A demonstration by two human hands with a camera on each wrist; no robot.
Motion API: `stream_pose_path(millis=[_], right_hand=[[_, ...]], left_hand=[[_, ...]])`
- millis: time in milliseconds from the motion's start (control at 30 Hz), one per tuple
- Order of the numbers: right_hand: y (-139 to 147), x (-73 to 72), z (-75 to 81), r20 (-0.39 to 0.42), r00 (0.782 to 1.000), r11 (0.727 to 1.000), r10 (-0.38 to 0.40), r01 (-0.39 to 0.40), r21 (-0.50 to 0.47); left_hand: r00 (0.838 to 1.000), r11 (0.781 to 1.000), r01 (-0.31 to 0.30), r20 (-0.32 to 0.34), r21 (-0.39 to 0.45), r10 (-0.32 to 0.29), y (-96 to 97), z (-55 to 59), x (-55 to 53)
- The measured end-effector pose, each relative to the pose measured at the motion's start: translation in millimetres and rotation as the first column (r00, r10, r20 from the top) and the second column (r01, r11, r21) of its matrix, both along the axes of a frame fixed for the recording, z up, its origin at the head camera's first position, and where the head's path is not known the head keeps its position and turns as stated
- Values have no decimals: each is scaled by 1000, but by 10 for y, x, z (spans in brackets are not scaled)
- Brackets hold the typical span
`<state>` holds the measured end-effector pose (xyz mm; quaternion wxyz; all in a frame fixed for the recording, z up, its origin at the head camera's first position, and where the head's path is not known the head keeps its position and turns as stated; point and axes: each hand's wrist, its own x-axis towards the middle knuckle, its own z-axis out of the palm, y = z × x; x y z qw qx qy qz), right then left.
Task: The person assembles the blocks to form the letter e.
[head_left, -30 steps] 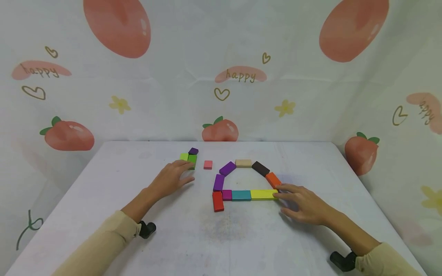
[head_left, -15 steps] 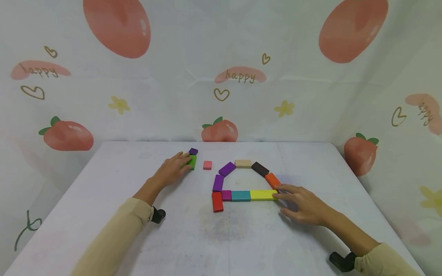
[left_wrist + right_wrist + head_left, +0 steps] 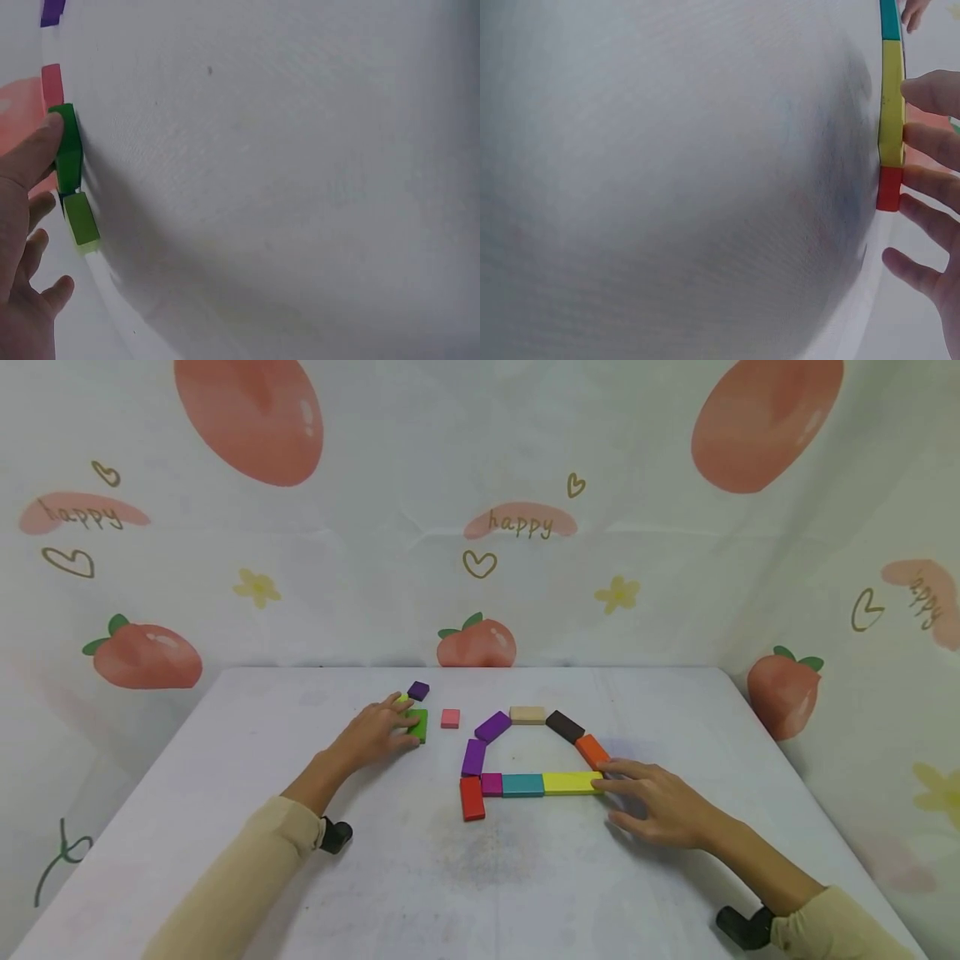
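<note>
My left hand (image 3: 372, 731) pinches a green block (image 3: 417, 726) at the back left of the table. In the left wrist view the thumb lies on the near face of the green block (image 3: 69, 148). A lime block (image 3: 405, 700), partly covered by the fingers, and a dark purple block (image 3: 418, 691) lie just behind. My right hand (image 3: 660, 806) rests with spread, loose fingers at the right end of the yellow block (image 3: 572, 783). Its index fingertip is right at the lower end of the orange block (image 3: 592, 751).
A pink block (image 3: 450, 718) lies right of the green one. An arch of purple (image 3: 473, 757), beige (image 3: 528, 716) and dark brown (image 3: 566, 726) blocks stands over a row with teal (image 3: 522, 786) and magenta (image 3: 492, 785) blocks. A red block (image 3: 472, 799) joins the row's left end.
My left hand reached forward to the small group of blocks, then drew the green block toward me, away from the dark purple one. The right hand has stayed in place.
</note>
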<state>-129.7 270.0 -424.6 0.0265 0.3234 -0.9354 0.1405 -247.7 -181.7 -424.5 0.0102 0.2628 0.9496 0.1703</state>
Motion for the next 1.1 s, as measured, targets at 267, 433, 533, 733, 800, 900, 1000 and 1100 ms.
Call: stream_pose_path(millis=[267, 433, 533, 733, 800, 900, 1000, 1100], right_hand=[[0, 8, -11, -14, 1000, 1000, 3, -4, -14], [7, -3, -25, -21, 1000, 1000, 5, -6, -13], [9, -10, -30, -25, 1000, 1000, 7, -8, -15], [1, -5, -16, -23, 1000, 1000, 5, -5, -15], [0, -3, -14, -24, 1000, 1000, 3, -3, -12], [-1, -3, -15, -25, 1000, 1000, 3, -3, -9], [-2, -5, -15, -27, 1000, 1000, 6, -6, -10], [-2, -6, -17, -27, 1000, 1000, 9, -9, -10]], left_hand=[[997, 997, 52, -52, -49, -55, 3, 25, 99], [996, 997, 57, -68, -53, -60, -4, 26, 160], [995, 997, 65, -68, -29, -67, -3, 26, 204], [991, 996, 86, -98, 2, -86, -7, 20, 293], [987, 994, 104, -124, 13, -102, -12, 19, 319], [979, 991, 130, -162, 42, -122, -13, 29, 365], [972, 987, 141, -199, 81, -123, -3, 40, 418], [964, 981, 152, -239, 125, -119, 30, 56, 485]])
